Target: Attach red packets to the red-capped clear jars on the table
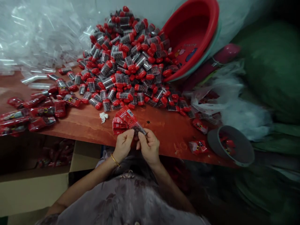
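Note:
At the near edge of the table, my left hand and my right hand are close together. Thumbs and fingers of both pinch the near end of a red printed packet, which has a barcode and a see-through dark part. What lies under the thumbs is hidden. Just left of it, a fanned stack of flat red packets rests on the table, and a crumpled white scrap lies beside the stack. Beyond my hands rises a big heap of small clear containers with red caps.
Filled red packets lie at the left, above an open cardboard box. Clear plastic tubes are piled at back left. A red basin leans behind the heap. A grey bowl stands at the right edge.

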`<action>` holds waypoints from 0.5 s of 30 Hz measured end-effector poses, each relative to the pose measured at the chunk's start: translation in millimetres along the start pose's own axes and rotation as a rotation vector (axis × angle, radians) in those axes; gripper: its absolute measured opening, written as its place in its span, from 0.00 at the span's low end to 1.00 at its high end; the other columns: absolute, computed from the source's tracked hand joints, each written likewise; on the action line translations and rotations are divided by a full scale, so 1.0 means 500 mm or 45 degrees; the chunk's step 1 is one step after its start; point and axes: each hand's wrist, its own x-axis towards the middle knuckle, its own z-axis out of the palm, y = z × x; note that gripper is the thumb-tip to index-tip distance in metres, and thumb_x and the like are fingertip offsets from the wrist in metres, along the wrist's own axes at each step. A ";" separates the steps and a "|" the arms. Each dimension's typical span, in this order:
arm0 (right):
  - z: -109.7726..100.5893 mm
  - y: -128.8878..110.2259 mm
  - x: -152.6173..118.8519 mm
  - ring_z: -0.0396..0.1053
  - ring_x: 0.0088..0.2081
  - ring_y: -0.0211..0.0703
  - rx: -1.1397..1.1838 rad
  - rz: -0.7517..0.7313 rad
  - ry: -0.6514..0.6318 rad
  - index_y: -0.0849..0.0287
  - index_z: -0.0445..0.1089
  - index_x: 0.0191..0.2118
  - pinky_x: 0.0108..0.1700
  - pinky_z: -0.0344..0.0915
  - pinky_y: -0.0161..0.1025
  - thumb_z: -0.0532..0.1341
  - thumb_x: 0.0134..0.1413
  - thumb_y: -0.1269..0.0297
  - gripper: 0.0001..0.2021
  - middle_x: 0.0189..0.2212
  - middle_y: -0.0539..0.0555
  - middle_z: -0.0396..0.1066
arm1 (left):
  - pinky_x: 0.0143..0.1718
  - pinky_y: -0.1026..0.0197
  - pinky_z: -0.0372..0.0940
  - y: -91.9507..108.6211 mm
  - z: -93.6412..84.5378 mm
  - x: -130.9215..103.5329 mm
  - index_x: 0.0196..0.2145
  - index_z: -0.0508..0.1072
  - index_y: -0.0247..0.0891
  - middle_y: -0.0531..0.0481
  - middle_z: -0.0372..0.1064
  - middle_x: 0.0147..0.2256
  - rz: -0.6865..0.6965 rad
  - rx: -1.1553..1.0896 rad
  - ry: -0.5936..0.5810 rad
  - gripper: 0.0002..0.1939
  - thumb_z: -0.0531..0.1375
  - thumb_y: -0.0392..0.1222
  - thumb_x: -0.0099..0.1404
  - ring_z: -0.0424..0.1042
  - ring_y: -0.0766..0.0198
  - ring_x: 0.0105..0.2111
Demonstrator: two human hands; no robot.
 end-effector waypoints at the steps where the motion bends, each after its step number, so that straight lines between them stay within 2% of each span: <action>1: 0.001 0.000 0.001 0.60 0.13 0.29 0.005 -0.003 -0.016 0.58 0.64 0.35 0.16 0.58 0.28 0.56 0.56 0.54 0.11 0.19 0.45 0.68 | 0.26 0.65 0.56 0.003 0.001 0.000 0.17 0.66 0.36 0.56 0.60 0.18 -0.003 -0.034 -0.014 0.25 0.58 0.61 0.56 0.57 0.70 0.21; 6: -0.001 0.015 -0.009 0.60 0.14 0.30 -0.043 -0.011 -0.111 0.58 0.64 0.38 0.17 0.58 0.29 0.55 0.58 0.56 0.10 0.19 0.45 0.67 | 0.31 0.62 0.63 0.028 0.001 0.029 0.24 0.72 0.35 0.52 0.70 0.22 -0.131 -0.369 0.025 0.19 0.64 0.57 0.52 0.68 0.66 0.24; 8: -0.002 0.020 -0.016 0.60 0.14 0.30 -0.144 -0.052 -0.117 0.59 0.65 0.38 0.18 0.58 0.29 0.55 0.58 0.58 0.10 0.15 0.43 0.63 | 0.33 0.61 0.65 0.039 0.002 0.041 0.28 0.74 0.34 0.49 0.73 0.25 -0.220 -0.419 0.032 0.19 0.67 0.54 0.49 0.71 0.63 0.26; 11: 0.002 0.023 -0.024 0.59 0.14 0.30 -0.163 -0.042 -0.108 0.59 0.66 0.39 0.18 0.57 0.29 0.55 0.58 0.57 0.11 0.13 0.42 0.60 | 0.34 0.61 0.66 0.045 0.007 0.043 0.28 0.74 0.33 0.47 0.75 0.26 -0.268 -0.397 -0.002 0.17 0.68 0.50 0.48 0.73 0.62 0.28; 13: 0.007 0.024 -0.028 0.58 0.13 0.30 -0.070 0.019 -0.103 0.60 0.66 0.40 0.16 0.55 0.28 0.54 0.58 0.55 0.13 0.13 0.42 0.59 | 0.30 0.63 0.66 0.041 0.011 0.036 0.29 0.75 0.32 0.48 0.74 0.25 -0.268 -0.350 -0.048 0.16 0.67 0.50 0.50 0.72 0.65 0.24; 15: 0.013 0.025 -0.030 0.56 0.12 0.30 0.037 0.093 -0.097 0.60 0.66 0.41 0.15 0.53 0.28 0.54 0.58 0.53 0.15 0.13 0.41 0.58 | 0.20 0.66 0.63 0.035 0.015 0.026 0.32 0.76 0.32 0.53 0.69 0.18 -0.314 -0.285 -0.122 0.18 0.65 0.52 0.53 0.65 0.69 0.17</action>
